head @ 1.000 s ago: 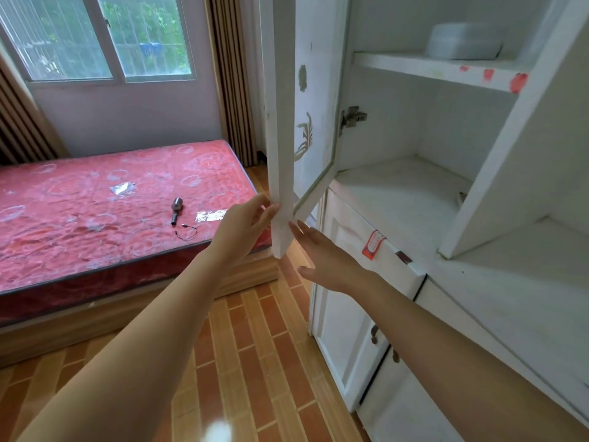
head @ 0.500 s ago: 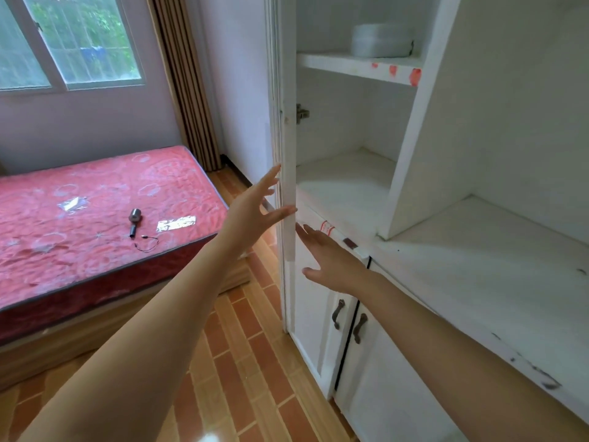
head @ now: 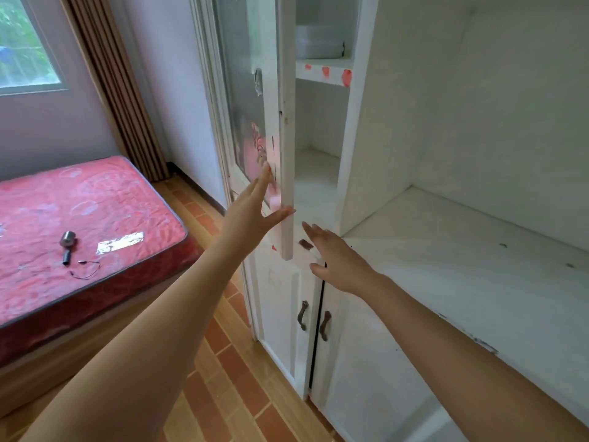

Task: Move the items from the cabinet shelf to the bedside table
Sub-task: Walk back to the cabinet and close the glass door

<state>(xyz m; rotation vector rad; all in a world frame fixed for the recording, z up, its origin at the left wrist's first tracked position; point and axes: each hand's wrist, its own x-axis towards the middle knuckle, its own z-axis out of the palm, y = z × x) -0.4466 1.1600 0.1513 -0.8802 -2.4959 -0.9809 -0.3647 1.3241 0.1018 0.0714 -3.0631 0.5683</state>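
Both hands reach toward a white cabinet (head: 414, 122) beside a bed: the left hand (head: 251, 207), fingers straight and spread, lies flat against the lower end of the glass-panelled cabinet door (head: 251, 106), its thumb stretched out across the door's white edge. That door stands nearly edge-on to the camera, its long axis upright, only partly open in front of the narrow left-hand compartment. The right hand (head: 334, 260) hovers palm down with its fingers extended and a little apart, holding nothing, just right of the door's bottom corner and over the front lip of the low shelf (head: 462, 250). Behind the door, on the upper shelf (head: 322, 70), whose front edge carries red marks, sits a pale, flat, lidded container (head: 318, 41), lying level with its long side running left to right; the door frame hides its left end. Below the hands are two lower cabinet doors (head: 350, 362), each with a dark handle. To the left, a bed with a red patterned mattress (head: 79, 224) holds a small dark cylindrical gadget (head: 67, 247) with a thin cord and a shiny silver wrapper (head: 119, 242). Striped brown curtains (head: 118, 84) hang beside a window (head: 22, 43), above a floor of reddish-brown tiles (head: 229, 362).
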